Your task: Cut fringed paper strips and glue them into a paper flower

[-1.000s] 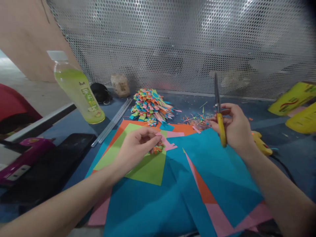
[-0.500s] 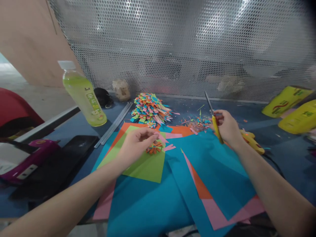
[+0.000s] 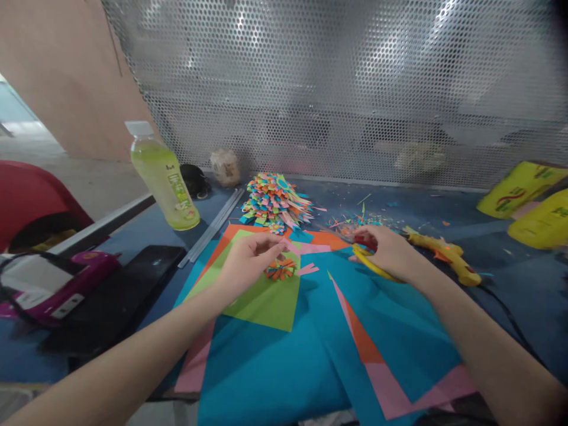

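My left hand [image 3: 252, 257] pinches a small pink paper strip [image 3: 293, 249] above the green sheet [image 3: 261, 305]. Just below its fingertips lies an orange and green fringed paper flower [image 3: 280, 270]. My right hand [image 3: 384, 248] is closed on scissors with yellow and red handles [image 3: 375, 264], their blades pointing left toward the pink strip and blurred. A cut pink piece [image 3: 309, 269] rests between the hands. Blue sheets [image 3: 275, 361] spread under everything, with orange and pink paper [image 3: 388, 387] showing at the right. Behind stands a pile of fringed multicoloured paper pieces [image 3: 273, 201].
A green drink bottle [image 3: 171, 186] stands at the left beside clear sticks [image 3: 212, 228]. A black phone [image 3: 119, 290] lies near a purple power strip [image 3: 80, 296]. At the right are a yellow glue gun [image 3: 448, 257] and yellow bottles [image 3: 544, 219]. Paper scraps [image 3: 355, 222] lie behind.
My right hand has moved left and the scissors have swung from pointing up to pointing left. My left hand keeps its hold on the strip. The view has shifted slightly.
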The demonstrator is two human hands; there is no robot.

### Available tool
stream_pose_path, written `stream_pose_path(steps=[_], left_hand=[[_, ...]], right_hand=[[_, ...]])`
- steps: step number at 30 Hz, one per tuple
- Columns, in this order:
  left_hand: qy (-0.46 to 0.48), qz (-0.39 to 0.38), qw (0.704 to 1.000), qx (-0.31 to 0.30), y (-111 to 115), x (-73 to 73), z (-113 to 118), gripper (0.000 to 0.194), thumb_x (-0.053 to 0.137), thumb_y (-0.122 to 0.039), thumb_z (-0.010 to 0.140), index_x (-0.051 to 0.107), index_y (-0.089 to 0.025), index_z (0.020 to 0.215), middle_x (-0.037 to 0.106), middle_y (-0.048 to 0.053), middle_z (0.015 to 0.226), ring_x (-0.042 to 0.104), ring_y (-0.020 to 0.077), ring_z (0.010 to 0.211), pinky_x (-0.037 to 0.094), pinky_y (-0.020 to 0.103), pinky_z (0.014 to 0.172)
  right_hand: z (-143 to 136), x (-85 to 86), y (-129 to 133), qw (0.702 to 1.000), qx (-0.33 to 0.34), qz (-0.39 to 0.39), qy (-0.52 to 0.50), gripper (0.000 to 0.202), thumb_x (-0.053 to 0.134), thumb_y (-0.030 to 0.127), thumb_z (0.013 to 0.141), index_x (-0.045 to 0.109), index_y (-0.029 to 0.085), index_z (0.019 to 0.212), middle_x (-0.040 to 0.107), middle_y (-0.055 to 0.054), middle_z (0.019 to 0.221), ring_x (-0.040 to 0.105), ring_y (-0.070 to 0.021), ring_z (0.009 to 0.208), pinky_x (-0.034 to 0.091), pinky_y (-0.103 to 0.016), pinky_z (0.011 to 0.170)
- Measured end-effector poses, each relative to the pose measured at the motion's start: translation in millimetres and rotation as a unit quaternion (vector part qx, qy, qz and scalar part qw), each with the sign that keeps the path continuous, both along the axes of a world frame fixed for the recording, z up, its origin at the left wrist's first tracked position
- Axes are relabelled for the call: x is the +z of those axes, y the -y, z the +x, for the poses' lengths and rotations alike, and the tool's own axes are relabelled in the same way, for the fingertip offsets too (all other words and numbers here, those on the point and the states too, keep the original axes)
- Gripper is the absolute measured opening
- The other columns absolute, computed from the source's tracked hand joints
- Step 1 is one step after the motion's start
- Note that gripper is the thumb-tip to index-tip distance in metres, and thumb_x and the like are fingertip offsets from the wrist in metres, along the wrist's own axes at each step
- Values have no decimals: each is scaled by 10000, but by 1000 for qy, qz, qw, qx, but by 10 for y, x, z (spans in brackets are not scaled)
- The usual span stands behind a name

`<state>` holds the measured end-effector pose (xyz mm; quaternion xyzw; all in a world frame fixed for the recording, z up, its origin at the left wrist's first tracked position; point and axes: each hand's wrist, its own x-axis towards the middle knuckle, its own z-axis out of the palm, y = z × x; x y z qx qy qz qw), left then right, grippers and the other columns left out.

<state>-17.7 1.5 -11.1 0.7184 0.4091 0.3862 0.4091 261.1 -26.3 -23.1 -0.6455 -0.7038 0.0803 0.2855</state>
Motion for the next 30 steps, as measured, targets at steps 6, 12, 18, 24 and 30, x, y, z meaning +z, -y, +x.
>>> stream_pose_path(steps=[6, 12, 18, 24, 30], left_hand=[[-45, 21, 999, -13, 13, -5, 8, 277, 529, -390, 806, 690, -166, 786, 663, 32, 694, 571, 128, 591, 382, 206, 479], [-45, 32, 998, -22, 68, 11, 33, 261, 534, -383, 803, 670, -161, 784, 670, 34, 754, 574, 137, 638, 408, 212, 532], [-100, 83, 990, -60, 198, 1, 130, 208, 531, -333, 806, 692, -201, 797, 702, 31, 829, 599, 143, 675, 437, 222, 587], [-132, 129, 977, -105, 297, -23, 182, 206, 498, -289, 831, 682, -196, 832, 699, 33, 801, 587, 128, 652, 442, 222, 579], [-269, 266, 918, -123, 170, 37, -49, 492, 657, -374, 697, 550, -190, 1141, 608, 106, 1129, 512, 257, 1090, 403, 381, 926]], right_hand=[[-149, -7, 106, 997, 38, -62, 36, 403, 674, 204, 648, 580, 130, 1033, 614, -174, 1083, 606, -276, 954, 488, -404, 813], [-146, 137, 222, 987, 136, -79, 37, 404, 666, 173, 636, 607, 211, 1034, 637, -74, 1067, 585, -247, 995, 465, -377, 853], [-450, 167, 311, 989, 151, -2, 1, 301, 641, 320, 756, 603, 187, 1023, 634, -91, 1048, 550, -248, 1010, 391, -405, 891], [-720, 6, 362, 979, 201, -12, -15, 22, 614, 184, 775, 605, 189, 756, 671, -13, 823, 596, -177, 812, 389, -332, 788], [-616, 38, 342, 982, 185, -33, 3, 122, 493, 185, 833, 568, 178, 738, 636, -5, 687, 579, -133, 629, 380, -219, 550]])
